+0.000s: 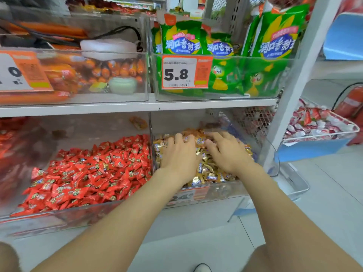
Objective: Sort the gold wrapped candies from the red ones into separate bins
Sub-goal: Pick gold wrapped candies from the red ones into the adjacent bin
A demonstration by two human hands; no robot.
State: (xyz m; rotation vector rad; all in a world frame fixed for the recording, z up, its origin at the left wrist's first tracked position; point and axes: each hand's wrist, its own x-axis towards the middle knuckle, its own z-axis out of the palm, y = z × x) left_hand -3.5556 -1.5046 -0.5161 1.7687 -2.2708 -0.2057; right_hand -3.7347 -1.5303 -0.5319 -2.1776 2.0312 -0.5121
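Gold candies [205, 167]: heaped in right bin [225, 190]; red candies [94, 173] fill the bin at 9 o'clock. Left hand [178, 156] and right hand [227, 152] lie palm-down on the heap, fingers [177, 139] loosely spread, gripping nothing visible. Recommended: rake shallowly, lifting red strays out singly.

Bright even indoor light, faint shadows, hazy reflections on clear bins [59, 220], left edge blurred, frame edges warped

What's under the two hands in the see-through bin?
Gold wrapped candies fill the clear bin, and the left hand and right hand rest on the pile. The candies right beneath the palms are covered, so their colour cannot be seen.
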